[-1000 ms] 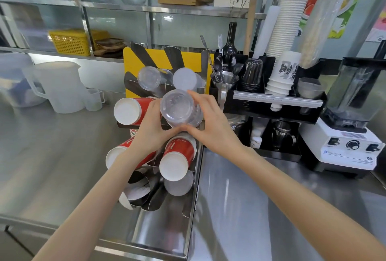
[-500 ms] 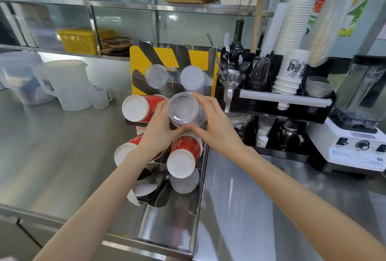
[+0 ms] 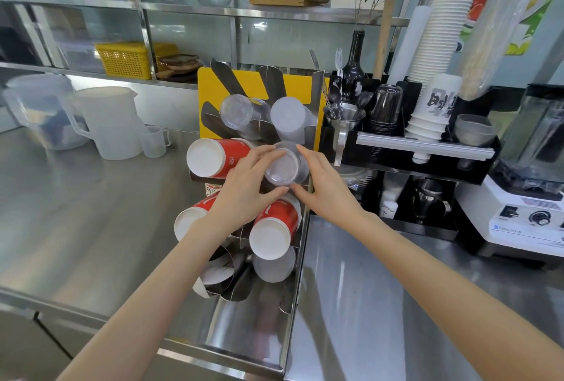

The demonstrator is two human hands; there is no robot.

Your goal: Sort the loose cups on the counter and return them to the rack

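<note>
Clear plastic cup (image 3: 283, 167) sits in the rack (image 3: 300, 258), middle row right slot, with the left hand (image 3: 244, 188) and right hand (image 3: 325, 190) both gripping its base. Most slots look filled; no loose cups show on the counter (image 3: 91, 212). Neighbouring red cups (image 3: 213, 157) crowd close, and a black organiser (image 3: 427, 148) stands just right.

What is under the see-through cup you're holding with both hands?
Below the clear cup a red paper cup lies in the rack, then a frosted cup. Both hands cover what's directly beneath.
</note>
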